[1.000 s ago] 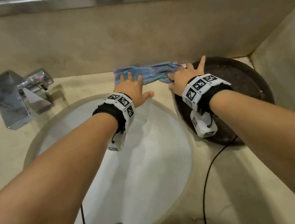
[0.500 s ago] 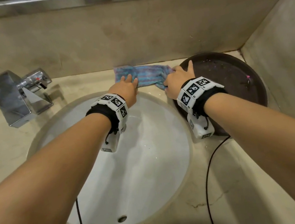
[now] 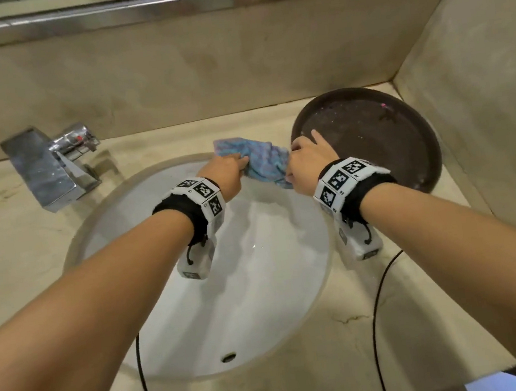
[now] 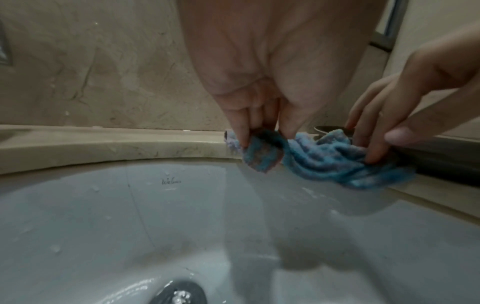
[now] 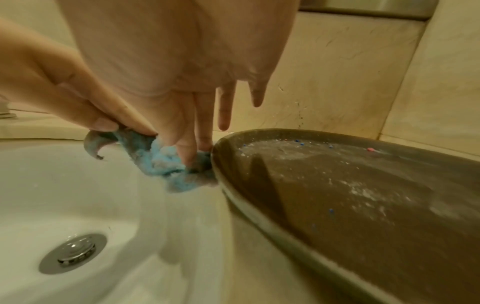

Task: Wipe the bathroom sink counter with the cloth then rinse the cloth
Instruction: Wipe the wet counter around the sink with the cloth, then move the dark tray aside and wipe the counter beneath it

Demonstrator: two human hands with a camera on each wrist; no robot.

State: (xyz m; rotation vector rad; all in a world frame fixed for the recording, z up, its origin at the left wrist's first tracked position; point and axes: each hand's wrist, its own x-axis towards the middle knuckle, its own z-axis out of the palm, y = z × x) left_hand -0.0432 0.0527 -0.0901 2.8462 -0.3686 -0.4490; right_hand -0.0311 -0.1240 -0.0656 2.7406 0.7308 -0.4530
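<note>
A bunched blue cloth [image 3: 262, 159] [image 4: 327, 158] [image 5: 166, 162] hangs between both hands at the far rim of the white sink basin [image 3: 228, 280], partly over the bowl. My left hand [image 3: 226, 174] [image 4: 262, 131] pinches its left end between thumb and fingers. My right hand [image 3: 306, 163] [image 5: 182, 135] pinches its right end, with two fingers sticking out straight beside the dark round tray [image 3: 373, 135] [image 5: 337, 195]. The beige stone counter [image 3: 380, 326] surrounds the basin.
A chrome tap [image 3: 48, 165] stands at the back left of the counter. The dark tray holds white powder and small coloured specks. Beige walls close off the back and right. The drain [image 5: 72, 253] sits in the basin bottom. Black cables hang below both wrists.
The cloth lay spread flat on the back counter under both palms; both hands have pulled it toward the basin, gathered it and lifted it off the counter.
</note>
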